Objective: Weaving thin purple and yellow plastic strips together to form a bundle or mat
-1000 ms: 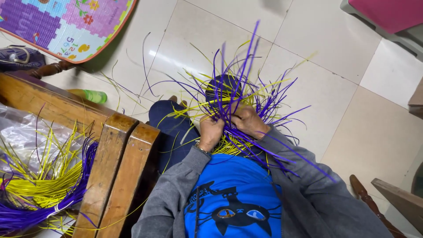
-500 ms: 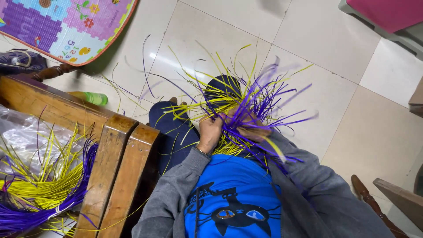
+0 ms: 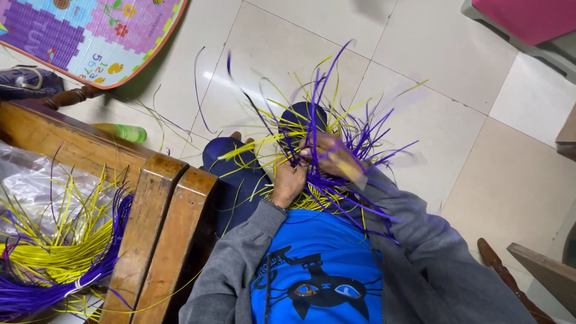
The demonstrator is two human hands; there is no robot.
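Observation:
In my lap sits a tangle of purple and yellow plastic weaving strips (image 3: 312,129), their loose ends fanning up and outward. My left hand (image 3: 288,180) grips the bunch at its base, fingers closed around the strips. My right hand (image 3: 333,156), blurred by motion, is closed on several purple strips at the upper right of the bunch. My knees in dark blue trousers (image 3: 231,165) show beneath the work. Grey sleeves and a blue shirt fill the lower middle.
A wooden chair armrest (image 3: 159,234) runs along my left. Beside it lies a tied bundle of yellow and purple strips (image 3: 54,258) on clear plastic. A green bottle (image 3: 123,131) lies on the tiled floor near a colourful play mat (image 3: 90,36). Chair parts stand at right.
My right hand has moved up and slightly left through the bunch, pulling purple strips that now stand more upright. My left hand has stayed at the base.

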